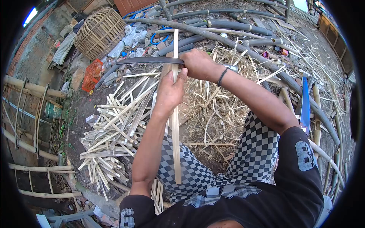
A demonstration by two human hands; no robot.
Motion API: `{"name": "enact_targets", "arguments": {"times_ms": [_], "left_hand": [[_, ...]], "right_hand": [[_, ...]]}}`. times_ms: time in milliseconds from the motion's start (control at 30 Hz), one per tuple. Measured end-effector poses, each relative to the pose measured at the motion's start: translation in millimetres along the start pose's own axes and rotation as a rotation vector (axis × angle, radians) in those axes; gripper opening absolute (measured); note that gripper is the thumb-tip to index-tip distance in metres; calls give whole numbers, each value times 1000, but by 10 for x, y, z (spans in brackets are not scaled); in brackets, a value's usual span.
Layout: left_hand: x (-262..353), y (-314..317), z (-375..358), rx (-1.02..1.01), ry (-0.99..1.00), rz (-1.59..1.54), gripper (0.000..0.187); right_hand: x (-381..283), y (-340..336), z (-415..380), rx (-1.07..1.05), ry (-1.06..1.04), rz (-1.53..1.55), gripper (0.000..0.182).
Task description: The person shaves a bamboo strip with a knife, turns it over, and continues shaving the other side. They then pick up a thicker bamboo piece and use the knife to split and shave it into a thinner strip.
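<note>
A long pale bamboo strip (175, 133) runs from above my hands down over my left thigh. My left hand (170, 93) is closed around it, with the thumb pointing up along the strip. Just above, my right hand (198, 64) grips a large knife, its handle mostly hidden by the fingers. The dark knife blade (146, 60) points left and lies across the strip. Behind the strip stands a flat wooden piece (165, 70), partly covered by my left hand. Curly bamboo shavings (216, 110) cover the ground in front of me.
Left of my legs lies a heap of split bamboo strips (114, 133). A blue handsaw (305, 100) is at the right. Bamboo poles (243, 47) stretch across the back. At the upper left are a woven bamboo basket (99, 33) and an orange crate (92, 75).
</note>
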State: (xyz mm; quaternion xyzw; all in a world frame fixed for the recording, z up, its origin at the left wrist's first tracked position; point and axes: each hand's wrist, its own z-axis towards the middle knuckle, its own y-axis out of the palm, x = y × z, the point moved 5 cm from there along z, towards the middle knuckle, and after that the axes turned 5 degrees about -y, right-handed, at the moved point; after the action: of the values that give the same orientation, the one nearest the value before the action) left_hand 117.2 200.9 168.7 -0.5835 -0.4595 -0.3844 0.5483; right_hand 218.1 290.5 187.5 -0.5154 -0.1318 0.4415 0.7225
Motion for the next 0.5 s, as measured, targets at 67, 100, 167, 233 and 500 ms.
{"name": "enact_targets", "arguments": {"times_ms": [67, 100, 167, 233, 500], "left_hand": [[51, -36, -59, 0, -51, -49, 31], [44, -21, -54, -6, -14, -26, 30], [-24, -28, -106, -12, -72, -40, 30], [43, 40, -154, -22, -121, -51, 30], [0, 39, -209, -107, -144, -54, 36]], "right_hand": [[-42, -58, -16, -6, -16, 14, 16], [2, -76, -16, -25, -17, 18, 18], [141, -94, 41, -15, 97, 66, 21], [290, -110, 73, 116, 104, 90, 21], [481, -90, 58, 115, 144, 70, 24]]}}
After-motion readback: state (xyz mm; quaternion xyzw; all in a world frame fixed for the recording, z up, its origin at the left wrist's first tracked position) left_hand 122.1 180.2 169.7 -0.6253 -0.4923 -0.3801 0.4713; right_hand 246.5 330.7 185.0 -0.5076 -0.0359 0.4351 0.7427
